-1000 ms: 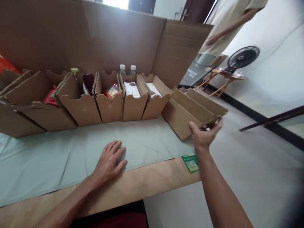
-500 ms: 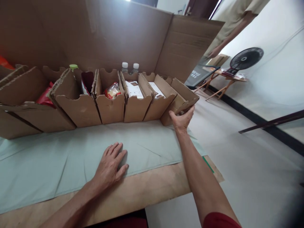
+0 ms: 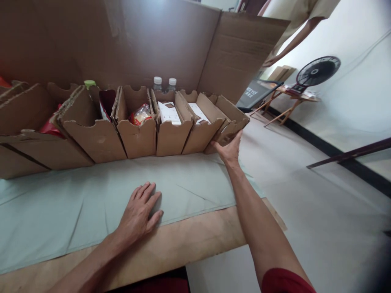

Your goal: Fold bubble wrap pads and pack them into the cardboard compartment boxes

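Note:
My right hand (image 3: 229,149) is on the cardboard bin (image 3: 232,131) at the right end of a row, its thumb at the front left and its other fingers along the right side, partly hidden. That bin leans against its neighbour. My left hand (image 3: 141,209) lies palm down with fingers outstretched on the pale green cloth (image 3: 189,195), holding nothing. Neighbouring bins hold white boxes (image 3: 168,113), a clear and red packet (image 3: 141,114), a dark red package (image 3: 106,103) and a red bag (image 3: 52,124).
Behind the row stands a tall cardboard panel (image 3: 165,44), with two white-capped bottles (image 3: 157,83) before it. A wooden table edge (image 3: 195,236) shows in front. To the right are a black fan (image 3: 317,73) on a small folding table, a grey crate (image 3: 252,94) and another person's arm (image 3: 293,42).
My right hand and the end bin have shifted slightly left, the bin closer to its neighbour. My left hand stays on the cloth. The camera view has moved a little.

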